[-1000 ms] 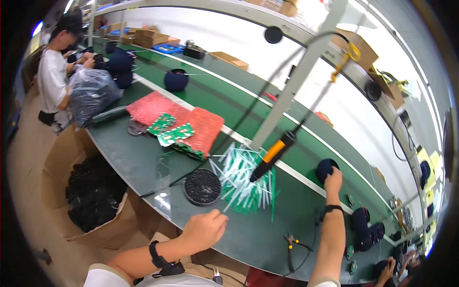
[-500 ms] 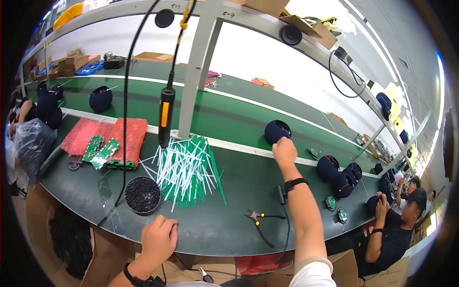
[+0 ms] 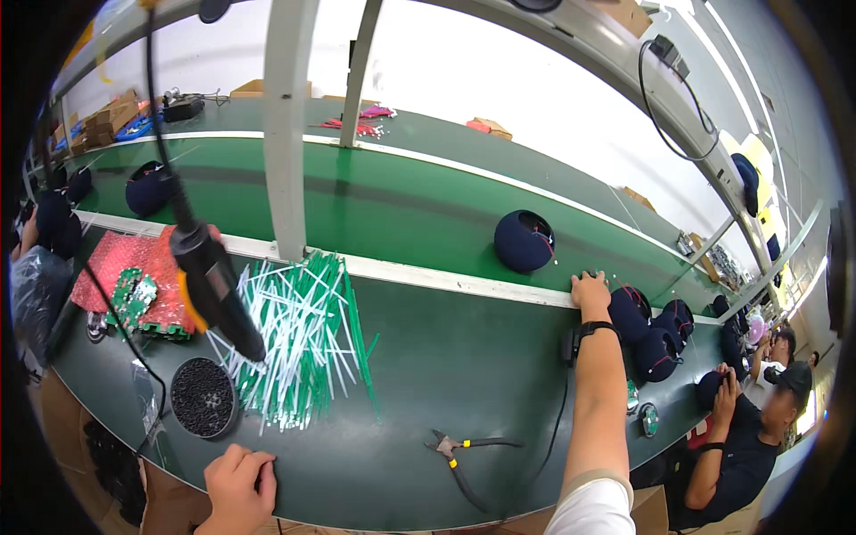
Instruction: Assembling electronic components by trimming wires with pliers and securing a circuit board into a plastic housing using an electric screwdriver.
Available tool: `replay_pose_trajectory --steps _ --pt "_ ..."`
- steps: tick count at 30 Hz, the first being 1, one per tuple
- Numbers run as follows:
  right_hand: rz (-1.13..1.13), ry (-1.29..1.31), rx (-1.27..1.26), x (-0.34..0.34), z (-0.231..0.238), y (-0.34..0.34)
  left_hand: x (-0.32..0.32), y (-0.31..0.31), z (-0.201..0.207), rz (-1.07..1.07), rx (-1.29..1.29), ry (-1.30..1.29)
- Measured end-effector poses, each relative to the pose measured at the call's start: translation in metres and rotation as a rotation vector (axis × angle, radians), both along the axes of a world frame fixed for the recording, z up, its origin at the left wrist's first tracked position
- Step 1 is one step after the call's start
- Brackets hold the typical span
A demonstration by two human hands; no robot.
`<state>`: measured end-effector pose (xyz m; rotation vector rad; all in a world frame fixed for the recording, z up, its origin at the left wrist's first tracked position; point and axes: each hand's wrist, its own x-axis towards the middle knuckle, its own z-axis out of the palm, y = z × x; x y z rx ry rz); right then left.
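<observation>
My right hand (image 3: pixel 590 292) reaches far out to the belt's near edge, with its fingers curled down over a small circuit board, mostly hidden beneath them. Just right of it sit several dark blue round hollow shells (image 3: pixel 629 314) with red wires. A single shell (image 3: pixel 522 245) of the same kind rests on the green belt, its opening tipped up. My left hand (image 3: pixel 241 489) lies at the table's front edge, loosely curled and holding nothing. Beyond that hand stands a round dish of small black screws (image 3: pixel 204 398). Side cutters (image 3: pixel 464 453) lie with handles apart between my arms.
A black electric screwdriver (image 3: pixel 214 281) hangs over a heap of white and green strips (image 3: pixel 303 334). Green circuit boards (image 3: pixel 134 299) lie on red bubble wrap (image 3: pixel 107 263) at left. A metal post (image 3: pixel 287 134) rises mid-table. At right a co-worker (image 3: pixel 758 446) holds a shell.
My right hand has left the shell on the belt and moved right to the small circuit board. My view has shifted, and the hanging screwdriver tilts now. My left hand stays curled.
</observation>
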<state>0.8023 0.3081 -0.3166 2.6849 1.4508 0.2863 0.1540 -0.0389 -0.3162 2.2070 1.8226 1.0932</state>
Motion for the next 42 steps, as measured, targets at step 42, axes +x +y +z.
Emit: replay_pose_trajectory --steps 42 --pt "0.639 0.129 0.246 -0.293 0.003 -0.169 -0.241 0.123 0.128 0.212 0.445 -0.082"
